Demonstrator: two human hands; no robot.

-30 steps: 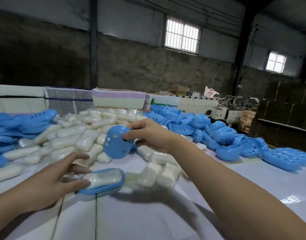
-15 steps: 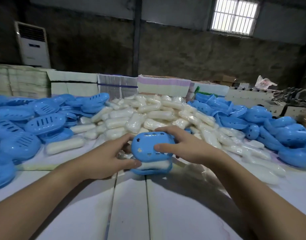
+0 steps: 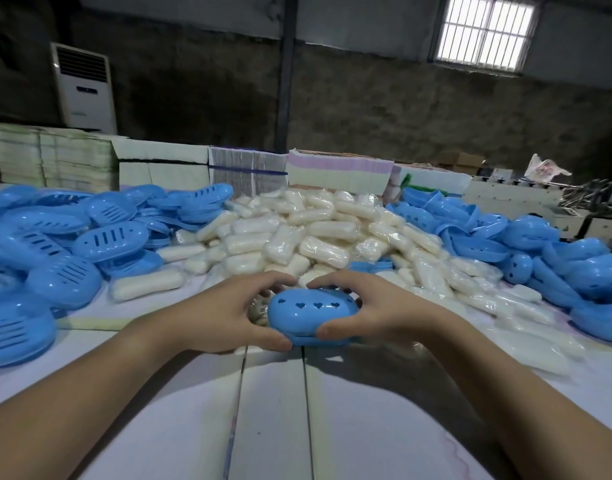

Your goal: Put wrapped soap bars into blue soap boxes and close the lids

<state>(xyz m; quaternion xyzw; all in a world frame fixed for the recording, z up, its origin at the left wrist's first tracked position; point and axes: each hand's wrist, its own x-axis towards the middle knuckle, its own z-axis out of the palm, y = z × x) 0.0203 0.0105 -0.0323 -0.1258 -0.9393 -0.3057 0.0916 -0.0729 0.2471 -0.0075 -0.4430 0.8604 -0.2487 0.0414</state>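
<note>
Both hands clamped on one soap box (image 3: 313, 315).
I see left hand (image 3: 224, 315) and right hand (image 3: 373, 311) gripping its ends, lid down.

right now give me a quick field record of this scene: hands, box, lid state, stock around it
left hand: left hand grips the left end of the soap box
right hand: right hand grips its right end
lid: down on the base, heart holes on top; whether it has latched cannot be told
surface: white table
behind box: pile of wrapped soap bars
left: slotted blue trays
right: blue lids
</note>
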